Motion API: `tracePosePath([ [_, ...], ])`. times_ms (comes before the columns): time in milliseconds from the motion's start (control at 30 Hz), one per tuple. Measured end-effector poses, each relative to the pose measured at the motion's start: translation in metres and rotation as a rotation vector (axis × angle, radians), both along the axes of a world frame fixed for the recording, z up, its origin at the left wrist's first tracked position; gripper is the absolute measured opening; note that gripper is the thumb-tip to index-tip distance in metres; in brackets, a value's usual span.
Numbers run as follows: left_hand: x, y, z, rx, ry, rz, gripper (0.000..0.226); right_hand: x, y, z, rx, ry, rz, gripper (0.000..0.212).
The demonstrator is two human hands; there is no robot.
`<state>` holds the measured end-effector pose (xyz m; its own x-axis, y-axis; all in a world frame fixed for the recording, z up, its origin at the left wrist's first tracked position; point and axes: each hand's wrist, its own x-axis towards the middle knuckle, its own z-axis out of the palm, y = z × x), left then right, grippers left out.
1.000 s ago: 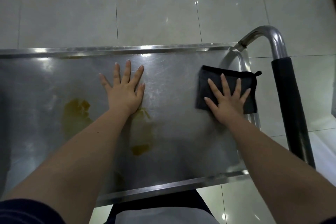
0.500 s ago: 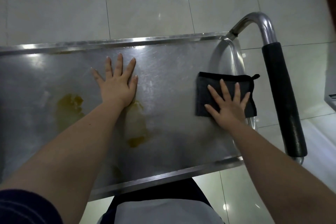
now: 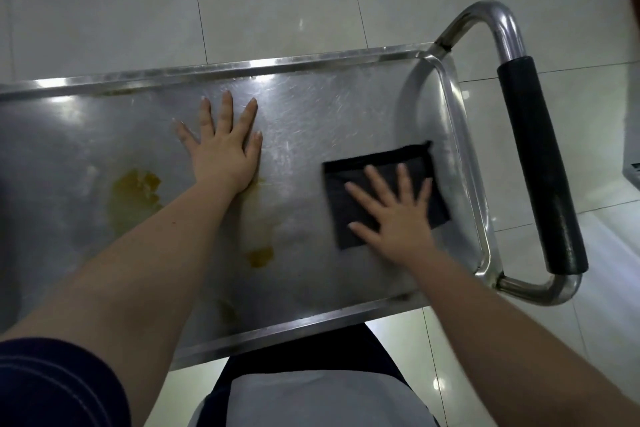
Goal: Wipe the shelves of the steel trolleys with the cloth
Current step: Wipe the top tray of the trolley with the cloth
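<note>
My right hand [image 3: 398,215] lies flat with fingers spread on the dark cloth [image 3: 384,191], near the handle [image 3: 540,163] end of the steel shelf [image 3: 329,114]. It looks blurry. My left hand [image 3: 225,149] presses flat on the bare shelf. Yellow stains [image 3: 138,187] sit beside my arm, which hides part of them. The shelf's left end is cut off.

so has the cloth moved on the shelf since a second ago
Yes. The cloth under the right hand has slid toward the near edge of the shelf and slightly left, off the right rim it overlapped a second ago.
</note>
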<state>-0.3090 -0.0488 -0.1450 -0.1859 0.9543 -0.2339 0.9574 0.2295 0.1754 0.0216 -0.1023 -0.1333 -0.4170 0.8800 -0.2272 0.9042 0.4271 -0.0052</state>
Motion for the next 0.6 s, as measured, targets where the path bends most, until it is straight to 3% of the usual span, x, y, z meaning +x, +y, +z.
tracePosePath([
  [100,0.002,0.001,0.0,0.003,0.001,0.008,0.054,0.063,0.016,0.003,-0.046,-0.115,-0.162,0.069],
  [167,0.003,0.0,0.0,0.005,0.009,0.012,0.054,0.06,0.008,0.005,-0.049,-0.143,-0.165,0.069],
  [367,0.0,0.001,0.0,-0.002,0.002,0.008,0.054,-0.058,-0.085,0.001,-0.045,0.097,0.201,0.072],
  [433,0.0,0.001,0.001,-0.003,-0.006,0.013,0.054,-0.072,-0.097,0.001,-0.06,0.113,0.229,0.071],
  [600,0.0,0.004,0.002,-0.028,-0.009,-0.019,0.055,0.01,-0.071,0.007,-0.031,0.022,0.118,0.071],
])
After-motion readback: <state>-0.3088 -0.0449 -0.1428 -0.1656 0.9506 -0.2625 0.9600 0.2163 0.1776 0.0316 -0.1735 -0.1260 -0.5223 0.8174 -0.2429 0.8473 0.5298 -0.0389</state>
